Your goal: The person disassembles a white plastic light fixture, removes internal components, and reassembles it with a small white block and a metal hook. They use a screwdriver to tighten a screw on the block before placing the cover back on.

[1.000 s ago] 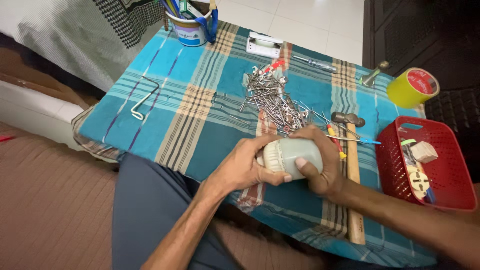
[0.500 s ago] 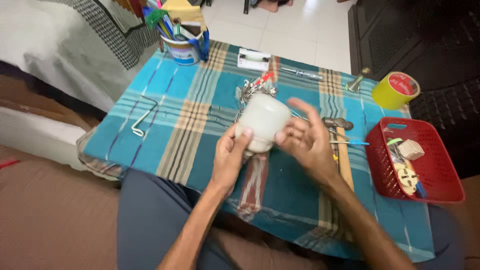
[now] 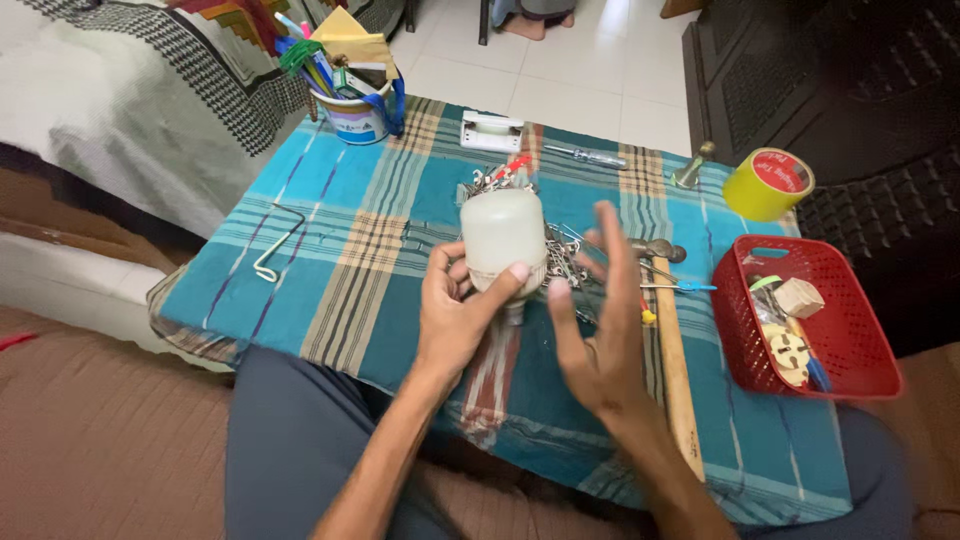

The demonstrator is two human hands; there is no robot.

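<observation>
White LED bulb [image 3: 502, 235] is held upright above the middle of the tabletop [image 3: 330, 300], dome up, base down. Left hand [image 3: 455, 320] grips it low, around the collar near the base; thumb tip pressed on the front, fingers curled behind. Right hand [image 3: 598, 330] is open and empty, fingers spread, palm turned toward the bulb, just beside it and not touching; its outline is blurred.

Risk: the bulb rests on a one-hand grip near its narrow end, so it looks top-heavy. A loosened thumb could let it tip and drop onto the pile of nails [image 3: 560, 260] directly below and behind it, or onto the hammer [image 3: 672, 350] lying to the right.

Pose: both forearms come up from the lower edge of the view, wrists bent slightly inward. Further out: red basket [image 3: 860, 350], yellow tape roll [image 3: 768, 184], pen cup [image 3: 352, 118].
</observation>
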